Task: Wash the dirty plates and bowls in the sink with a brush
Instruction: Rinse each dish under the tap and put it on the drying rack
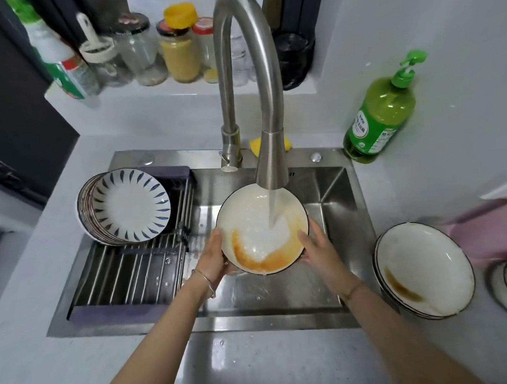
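Fingers of the left hand (213,259) and right hand (316,248) gripped opposite rims of an orange-streaked white bowl (247,218), tilted under water running from the faucet (270,159) above the middle of the sink (335,189). Stained bowls (424,269), apparently stacked, sat on the right counter.

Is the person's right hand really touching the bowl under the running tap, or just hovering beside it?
Touching. The head view shows the right hand gripping the right rim of the bowl, with a digit over the edge and no gap between them.
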### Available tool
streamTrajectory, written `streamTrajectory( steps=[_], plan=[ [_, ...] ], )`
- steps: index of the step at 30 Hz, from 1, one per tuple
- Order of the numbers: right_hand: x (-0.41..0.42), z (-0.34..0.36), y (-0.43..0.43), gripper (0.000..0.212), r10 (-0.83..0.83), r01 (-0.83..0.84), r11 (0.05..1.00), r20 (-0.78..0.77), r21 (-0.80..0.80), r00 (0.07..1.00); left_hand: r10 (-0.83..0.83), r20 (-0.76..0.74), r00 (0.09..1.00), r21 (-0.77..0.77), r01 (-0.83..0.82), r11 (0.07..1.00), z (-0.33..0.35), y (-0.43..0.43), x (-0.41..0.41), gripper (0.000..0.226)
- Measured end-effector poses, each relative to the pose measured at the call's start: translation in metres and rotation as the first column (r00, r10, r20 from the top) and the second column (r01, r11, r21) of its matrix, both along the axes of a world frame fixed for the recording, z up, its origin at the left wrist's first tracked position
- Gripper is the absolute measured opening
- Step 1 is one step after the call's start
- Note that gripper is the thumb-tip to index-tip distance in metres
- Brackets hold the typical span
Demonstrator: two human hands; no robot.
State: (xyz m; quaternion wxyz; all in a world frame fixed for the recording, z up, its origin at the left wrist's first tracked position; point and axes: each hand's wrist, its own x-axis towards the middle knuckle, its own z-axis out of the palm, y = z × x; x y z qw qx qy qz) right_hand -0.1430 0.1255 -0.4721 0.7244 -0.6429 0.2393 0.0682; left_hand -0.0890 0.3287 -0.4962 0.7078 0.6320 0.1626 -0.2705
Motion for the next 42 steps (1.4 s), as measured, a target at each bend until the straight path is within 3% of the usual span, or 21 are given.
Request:
streamTrajectory(
  steps=[4,7,10,15,20,25,30,34,37,42],
  plan=[
    [0.007,0.003,-0.009,0.035,-0.014,0.013,0.993,-0.005,-0.116,1.0,0.08,-0.167,0.983,-0.092,-0.097,0.991,-0.011,-0.019,0.002,0.049],
    [0.008,-0.003,-0.013,0.035,-0.025,0.017,0.992,-0.066,-0.124,0.997,0.115,-0.225,0.968,-0.035,-0.126,0.991,-0.009,-0.029,0.002,0.036],
    [0.001,-0.02,-0.015,0.036,-0.048,0.038,0.998,-0.177,-0.056,0.983,0.058,-0.2,0.978,0.075,-0.044,0.996,-0.006,-0.03,0.005,0.032],
    [-0.014,-0.041,-0.008,0.042,-0.021,0.041,0.996,-0.235,0.079,0.972,-0.036,-0.015,0.999,0.222,0.038,0.974,-0.008,-0.017,0.01,0.034],
    [-0.008,-0.027,-0.003,0.043,-0.008,0.008,1.0,-0.123,-0.006,0.992,-0.066,0.206,0.976,0.244,0.014,0.97,-0.012,-0.012,0.013,0.042],
    [0.003,-0.005,-0.008,0.04,-0.009,0.008,0.99,-0.009,-0.138,1.0,0.086,-0.036,0.996,-0.01,-0.086,0.996,-0.021,-0.023,0.014,0.048],
    [-0.004,-0.008,-0.018,0.038,-0.042,0.033,0.984,-0.049,-0.178,0.998,0.093,-0.18,0.979,0.051,-0.085,0.995,-0.034,-0.039,0.01,0.052],
    [-0.021,-0.021,-0.017,0.04,-0.096,0.083,0.992,-0.147,-0.094,0.984,-0.007,-0.092,0.996,0.17,0.023,0.985,-0.039,-0.039,0.005,0.045],
    [-0.03,-0.028,-0.01,0.044,-0.128,0.118,0.991,-0.211,-0.061,0.969,-0.018,0.04,0.999,0.208,0.01,0.978,-0.037,-0.033,0.001,0.034],
    [-0.029,-0.017,-0.002,0.044,-0.006,-0.001,0.994,-0.065,-0.105,0.998,-0.01,0.13,0.992,0.184,-0.014,0.983,-0.032,-0.018,0.003,0.05]
  ],
)
